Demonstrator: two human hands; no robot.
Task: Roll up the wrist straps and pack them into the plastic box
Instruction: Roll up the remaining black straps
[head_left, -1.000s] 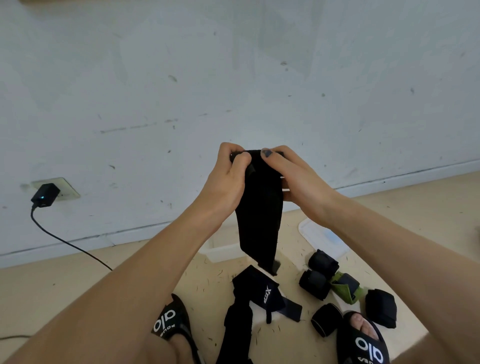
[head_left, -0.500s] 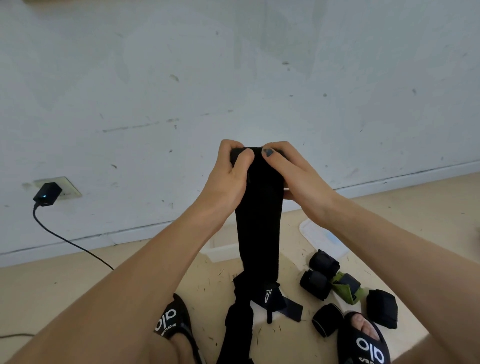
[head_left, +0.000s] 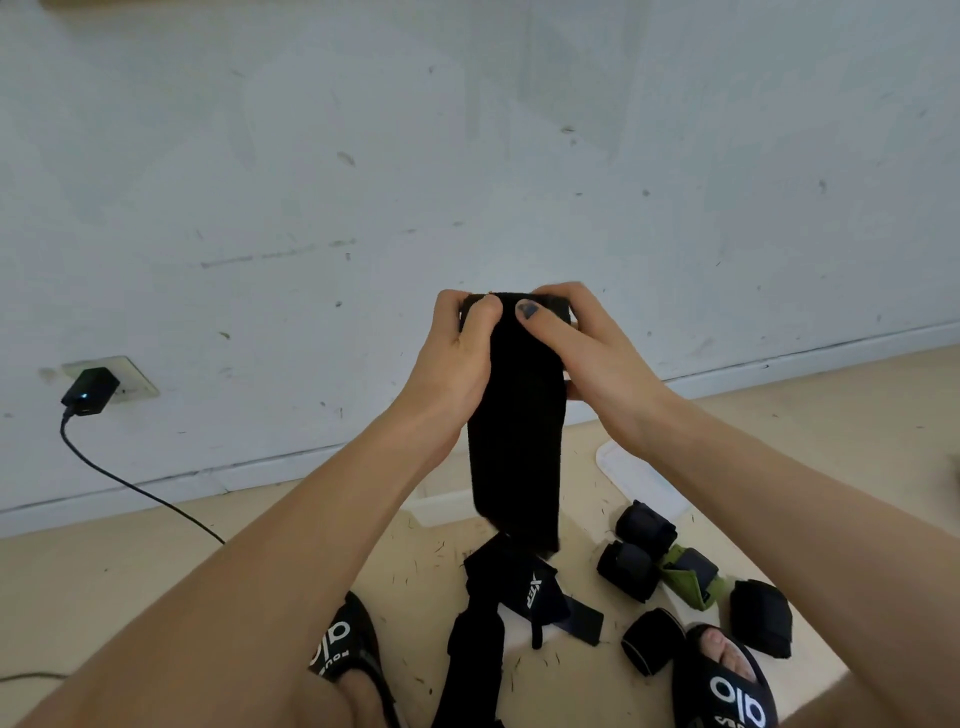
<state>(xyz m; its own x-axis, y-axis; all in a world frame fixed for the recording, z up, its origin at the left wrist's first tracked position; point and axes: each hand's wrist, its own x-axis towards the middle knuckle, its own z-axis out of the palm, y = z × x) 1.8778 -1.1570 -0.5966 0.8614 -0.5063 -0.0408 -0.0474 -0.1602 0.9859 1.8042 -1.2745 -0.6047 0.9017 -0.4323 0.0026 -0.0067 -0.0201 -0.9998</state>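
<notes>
Black wrist strap (head_left: 514, 447) held up above the plastic box (head_left: 441, 506), tail dangling near the floor. Left hand (head_left: 457, 358) and right hand (head_left: 576, 353) curled tight round its rolled top end, thumbs pressing. Likely trouble: loose winding, coil springing open if either thumb slips. Finished rolls (head_left: 644, 530) right of the box, not yet packed.

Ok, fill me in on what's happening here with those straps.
A person is rolling up a black wrist strap, held in the air in front of a wall. The left hand and right hand both pinch its top end, where the roll is forming, and the rest hangs down. On the floor to the right lie several rolled straps; unrolled black straps lie between the person's sandals. The plastic box sits behind the hanging strap, its lid beside it. What the box holds is hidden.
</notes>
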